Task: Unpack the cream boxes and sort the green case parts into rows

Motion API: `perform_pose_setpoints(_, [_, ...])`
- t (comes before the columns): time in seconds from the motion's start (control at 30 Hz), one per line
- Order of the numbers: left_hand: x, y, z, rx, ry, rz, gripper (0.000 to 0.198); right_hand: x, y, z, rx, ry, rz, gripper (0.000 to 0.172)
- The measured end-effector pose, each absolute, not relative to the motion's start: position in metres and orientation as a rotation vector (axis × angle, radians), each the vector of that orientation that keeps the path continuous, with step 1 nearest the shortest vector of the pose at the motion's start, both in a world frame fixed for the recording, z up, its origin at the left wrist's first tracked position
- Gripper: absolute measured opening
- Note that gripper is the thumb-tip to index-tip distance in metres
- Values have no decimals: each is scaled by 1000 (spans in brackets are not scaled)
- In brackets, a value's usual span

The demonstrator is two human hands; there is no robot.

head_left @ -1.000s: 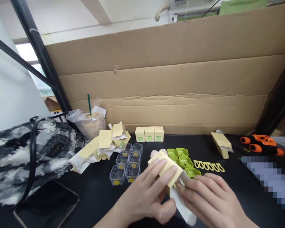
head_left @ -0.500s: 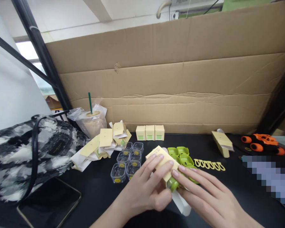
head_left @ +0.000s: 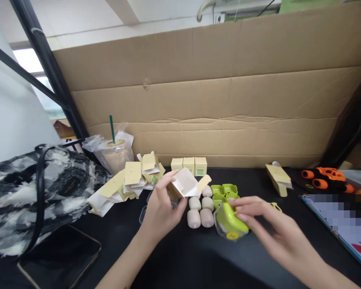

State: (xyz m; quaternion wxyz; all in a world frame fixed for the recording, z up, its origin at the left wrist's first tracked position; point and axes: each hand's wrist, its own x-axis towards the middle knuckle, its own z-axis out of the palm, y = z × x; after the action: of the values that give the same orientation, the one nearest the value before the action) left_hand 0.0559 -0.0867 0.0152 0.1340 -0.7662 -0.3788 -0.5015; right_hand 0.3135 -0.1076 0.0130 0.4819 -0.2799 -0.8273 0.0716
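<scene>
My left hand (head_left: 164, 204) grips an opened cream cardboard box (head_left: 185, 182), its white inside and one flap showing. In my right hand (head_left: 263, 216) is a small clear plastic container with a green lid (head_left: 231, 222), a yellow round sticker on its side. Between the hands stand several beige rounded pieces (head_left: 200, 212) in two columns. Green lids (head_left: 224, 190) lie just behind the container, some hidden by it and my fingers. Clear cups (head_left: 142, 212) are mostly covered by my left hand. Yellow rings (head_left: 276, 206) show partly past my right hand.
Three closed cream boxes (head_left: 200, 165) stand at the back. Flattened boxes (head_left: 132, 174) are piled left of them, and another opened box (head_left: 279, 178) lies right. Around the edges are a bag (head_left: 69, 180), phone-like black slab (head_left: 60, 257), drink cup (head_left: 116, 154), orange toy car (head_left: 331, 176) and clipboard (head_left: 307, 208).
The container has come out of the box into my right hand. My left hand has moved left with the opened box, and the beige pieces are uncovered.
</scene>
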Motion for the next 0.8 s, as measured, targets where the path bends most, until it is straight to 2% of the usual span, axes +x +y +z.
perform_pose_setpoints(0.13, [60, -90, 15, -2190, -1282, -1627, 54, 306, -112, 12, -659, -2384, 212, 17])
perform_pose_setpoints(0.3, [75, -101, 26, -2274, -1712, -2410, 52, 297, -119, 11, -661, -2474, -1, 18])
perform_pose_setpoints(0.37, [81, -101, 31, -2289, -1888, -2671, 51, 299, -116, 9, -668, -2387, -147, 23])
perform_pose_setpoints(0.5, [100, -94, 45, -2494, -2140, -2735, 41, 308, -98, 7, -594, -2221, -587, 36])
perform_pose_setpoints(0.6, [117, -91, 54, -2684, -2145, -2807, 39, 312, -86, 13, -447, -2182, -864, 34])
perform_pose_setpoints(0.8, [127, -94, 45, -2741, -2181, -2999, 37, 308, -91, 26, -415, -2100, -865, 16])
